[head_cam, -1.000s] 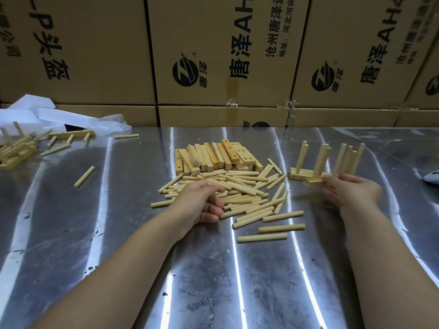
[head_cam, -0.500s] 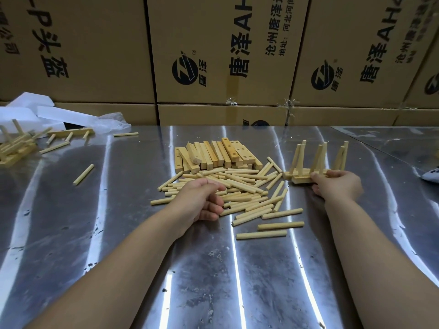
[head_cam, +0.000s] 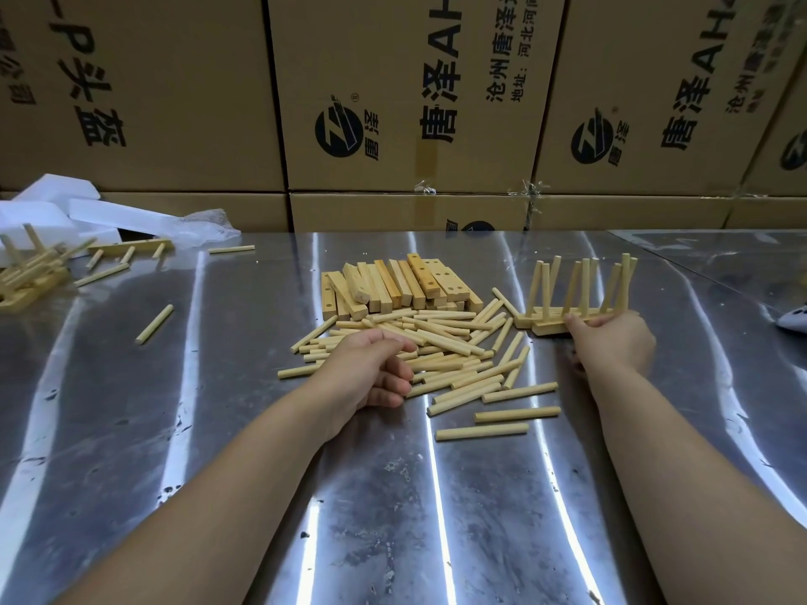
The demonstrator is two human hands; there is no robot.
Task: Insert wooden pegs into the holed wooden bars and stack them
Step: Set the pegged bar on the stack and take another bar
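Note:
A heap of loose wooden pegs (head_cam: 441, 342) lies mid-table, with a pile of holed wooden bars (head_cam: 397, 286) just behind it. My left hand (head_cam: 371, 369) rests on the near left side of the peg heap, fingers loosely curled; whether it holds a peg is hidden. My right hand (head_cam: 611, 342) grips the near edge of two pegged bars (head_cam: 563, 323) lying side by side on the table, several pegs standing up from them and leaning slightly.
The steel table (head_cam: 218, 430) carries a stray peg (head_cam: 153, 324) at left, and finished pegged bars (head_cam: 30, 277) at the far left by white foam and plastic (head_cam: 87, 216). Cardboard boxes (head_cam: 393, 102) wall off the back. A white object (head_cam: 792, 325) sits at the right edge.
My right hand has carried the pegged bars leftward and set them down level, close to the peg heap. My left hand has stayed on the pegs.

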